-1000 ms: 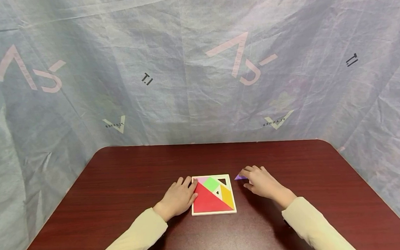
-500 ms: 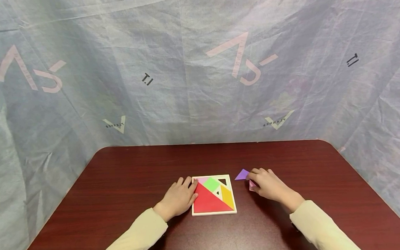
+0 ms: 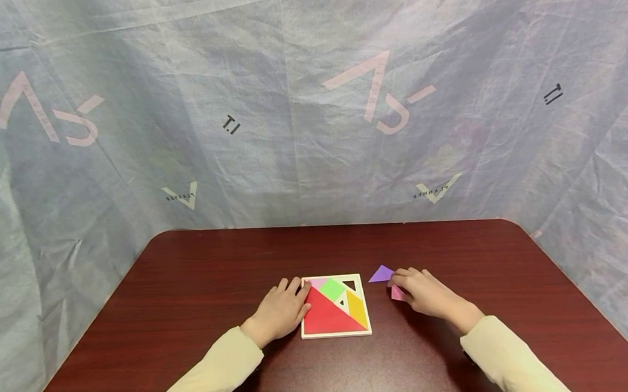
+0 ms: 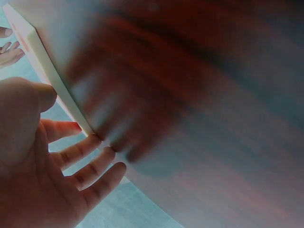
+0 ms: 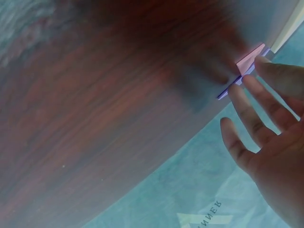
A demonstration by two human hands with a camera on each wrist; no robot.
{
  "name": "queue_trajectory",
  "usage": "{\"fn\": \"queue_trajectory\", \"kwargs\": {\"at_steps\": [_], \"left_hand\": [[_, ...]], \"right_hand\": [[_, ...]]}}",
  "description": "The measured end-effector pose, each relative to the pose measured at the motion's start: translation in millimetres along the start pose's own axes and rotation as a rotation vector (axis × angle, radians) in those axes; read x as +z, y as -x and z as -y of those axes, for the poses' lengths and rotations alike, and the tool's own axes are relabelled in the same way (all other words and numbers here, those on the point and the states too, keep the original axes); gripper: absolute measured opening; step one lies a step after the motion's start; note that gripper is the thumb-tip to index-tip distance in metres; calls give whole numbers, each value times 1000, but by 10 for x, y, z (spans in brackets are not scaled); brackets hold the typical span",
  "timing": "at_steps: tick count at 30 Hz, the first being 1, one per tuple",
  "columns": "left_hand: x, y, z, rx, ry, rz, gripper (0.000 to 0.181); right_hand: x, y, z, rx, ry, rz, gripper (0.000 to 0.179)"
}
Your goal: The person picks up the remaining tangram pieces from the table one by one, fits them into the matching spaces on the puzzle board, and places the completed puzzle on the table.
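A square tangram tray (image 3: 336,334) with a pale frame lies flat on the table, holding red, lilac, green and yellow pieces. Dark triangular gaps show at its upper right corner and near its middle. My left hand (image 3: 279,309) rests along the tray's left side, fingers (image 4: 90,171) extended at the frame's edge. To the right of the tray, my right hand (image 3: 425,291) pinches a small pink triangle piece (image 5: 249,59) between thumb and fingertips. A purple triangle piece (image 3: 380,274) lies on the table just beyond those fingertips, partly covered by them.
The dark red wooden table (image 3: 231,255) has rounded far corners. A grey printed cloth (image 3: 288,131) hangs behind it and along both sides.
My right hand has shifted right and slightly nearer, off the purple triangle and onto the pink one. The purple piece now shows more fully. The left hand and tray have stayed still.
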State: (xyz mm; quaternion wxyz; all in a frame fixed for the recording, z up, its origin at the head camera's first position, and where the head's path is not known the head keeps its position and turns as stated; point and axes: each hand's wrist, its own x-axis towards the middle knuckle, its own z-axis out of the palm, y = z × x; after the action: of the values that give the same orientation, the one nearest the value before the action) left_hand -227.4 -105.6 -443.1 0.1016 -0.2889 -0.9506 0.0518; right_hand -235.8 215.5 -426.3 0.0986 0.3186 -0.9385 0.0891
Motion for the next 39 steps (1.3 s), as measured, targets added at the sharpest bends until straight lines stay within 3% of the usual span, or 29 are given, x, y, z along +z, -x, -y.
{"fn": "queue_trajectory", "kwargs": {"at_steps": [11, 25, 33, 39], "left_hand": [[1, -3, -2, -1, 12, 0, 44], [3, 2, -1, -5, 9, 11, 44], [-1, 23, 1, 22, 6, -51, 42], [13, 3, 5, 1, 16, -6, 45]], "right_hand": [[-57, 31, -60, -76, -46, 63, 33], [-96, 37, -61, -63, -85, 107, 33], [-105, 43, -62, -31, -108, 144, 27], [-97, 38, -81, -32, -111, 164, 29]]}}
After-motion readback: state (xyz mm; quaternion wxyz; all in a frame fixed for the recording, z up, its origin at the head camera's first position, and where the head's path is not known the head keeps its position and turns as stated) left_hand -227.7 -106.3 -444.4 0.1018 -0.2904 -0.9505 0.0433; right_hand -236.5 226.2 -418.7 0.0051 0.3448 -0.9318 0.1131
